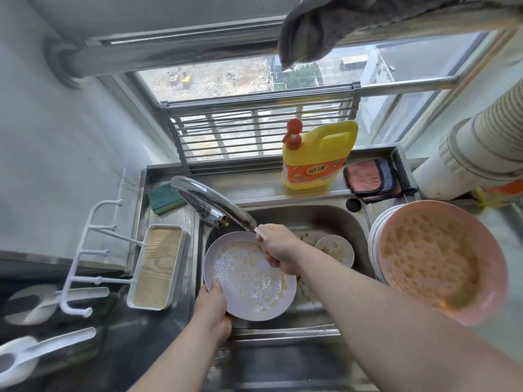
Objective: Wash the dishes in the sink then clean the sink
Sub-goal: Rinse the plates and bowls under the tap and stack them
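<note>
I see my left hand (210, 314) gripping the lilac plate (249, 275) by its 7 o'clock rim, fingers curled under, the plate tilted face-up over the sink (305, 216) under the faucet (215, 206) spout. My right hand (280, 248) is closed at the plate's 1 o'clock edge; what its fingers hold I cannot tell. A small soiled dish (335, 250) lies at 3 o'clock in the basin, and a stack of plates (438, 258) crowds the right rim
</note>
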A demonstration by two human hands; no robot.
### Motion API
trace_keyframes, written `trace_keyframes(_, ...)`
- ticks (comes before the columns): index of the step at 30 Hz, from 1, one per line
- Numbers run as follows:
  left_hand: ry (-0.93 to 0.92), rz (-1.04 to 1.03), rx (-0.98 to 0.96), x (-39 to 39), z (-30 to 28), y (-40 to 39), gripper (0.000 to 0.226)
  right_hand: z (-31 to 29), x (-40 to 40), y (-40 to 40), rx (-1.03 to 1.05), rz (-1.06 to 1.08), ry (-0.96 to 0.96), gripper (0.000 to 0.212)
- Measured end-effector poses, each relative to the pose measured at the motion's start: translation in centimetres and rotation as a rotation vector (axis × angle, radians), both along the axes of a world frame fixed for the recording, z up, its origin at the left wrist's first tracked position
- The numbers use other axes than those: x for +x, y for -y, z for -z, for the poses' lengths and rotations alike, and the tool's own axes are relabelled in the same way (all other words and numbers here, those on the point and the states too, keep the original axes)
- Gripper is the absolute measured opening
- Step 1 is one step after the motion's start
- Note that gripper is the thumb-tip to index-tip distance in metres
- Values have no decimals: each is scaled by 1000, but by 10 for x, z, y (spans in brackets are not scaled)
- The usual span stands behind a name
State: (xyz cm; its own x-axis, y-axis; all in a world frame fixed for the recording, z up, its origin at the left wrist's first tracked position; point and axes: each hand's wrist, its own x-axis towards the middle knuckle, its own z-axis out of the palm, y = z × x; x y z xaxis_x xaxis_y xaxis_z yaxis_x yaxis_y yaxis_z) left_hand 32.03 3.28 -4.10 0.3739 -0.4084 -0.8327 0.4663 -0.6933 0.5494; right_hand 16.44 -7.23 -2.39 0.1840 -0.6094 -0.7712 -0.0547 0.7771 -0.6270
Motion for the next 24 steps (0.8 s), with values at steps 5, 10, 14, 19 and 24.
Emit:
trace_keyframes(5, -18, -16, -2, 1, 0, 0, 39, 8, -1, 3, -104, -2, -95, 49)
trace_keyframes(10, -55, -19, 5, 0, -4, 2, 37, 8, 4, 9, -124, -9, -136, 49)
trace_keyframes(14, -67, -11, 4, 0, -5, 4, 36, -6, 10, 12, -113, -25, -37, 51)
trace_keyframes(19, -45, -2, 5, 3, -4, 7, 33, -16, 16, 17, -198, -207, -157, 35)
trace_keyframes(24, -32, 21, 1, 6, -2, 10, 35, -16, 9, 14, -257, -293, -273, 29)
